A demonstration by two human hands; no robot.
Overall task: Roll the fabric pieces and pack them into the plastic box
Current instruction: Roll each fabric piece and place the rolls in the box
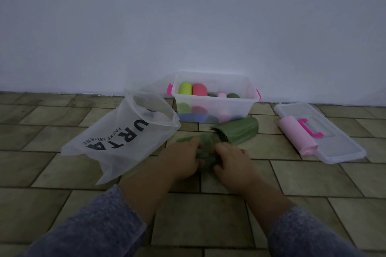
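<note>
gripping the green fabric (208, 152) on the tiled floor (208, 215), left hand (183, 160) and right hand (231, 162) fingers curled.

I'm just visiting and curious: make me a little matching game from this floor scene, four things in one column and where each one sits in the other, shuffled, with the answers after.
Things:
1. pink roll
2. yellow-green roll
3. green fabric
4. white bag

Places:
A. on the floor tiles, left of the plastic box
B. under both hands, the left hand and the right hand, in front of the box
C. lying on the clear lid, right of the box
D. inside the box, at its back left

Pairs: 1-C, 2-D, 3-B, 4-A
</note>
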